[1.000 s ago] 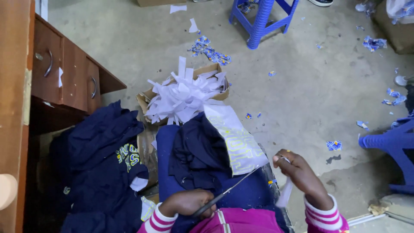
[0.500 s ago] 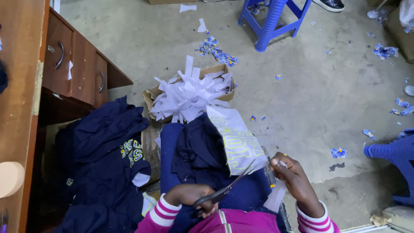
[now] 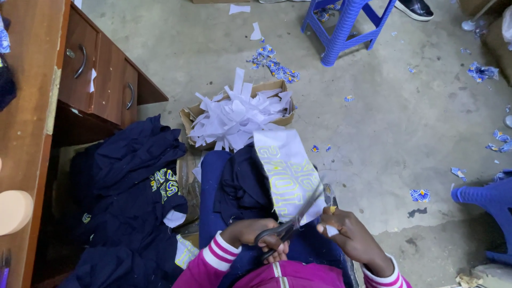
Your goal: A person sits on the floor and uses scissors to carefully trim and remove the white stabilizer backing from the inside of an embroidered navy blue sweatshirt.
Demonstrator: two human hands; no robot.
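Note:
My left hand (image 3: 255, 236) grips the black handles of a pair of scissors (image 3: 292, 224), whose blades point up and to the right. They meet the lower edge of a white sheet with pale yellow lettering (image 3: 285, 170). My right hand (image 3: 349, 234) pinches the sheet's lower right corner and holds it up over my lap. A dark navy garment (image 3: 240, 184) lies across my lap under the sheet. Both my sleeves are pink with white stripes.
A cardboard box (image 3: 188, 118) heaped with white paper strips (image 3: 234, 114) stands on the floor ahead. Navy garments (image 3: 133, 197) are piled on the left beside a wooden desk (image 3: 32, 106) with drawers. A blue stool (image 3: 346, 26), a blue chair (image 3: 488, 202), paper scraps (image 3: 274, 61) and someone's shoe (image 3: 416, 8) lie beyond.
The scissors have swung up from lying low across my lap to meet the sheet's lower edge. My right hand has closed in toward my left hand.

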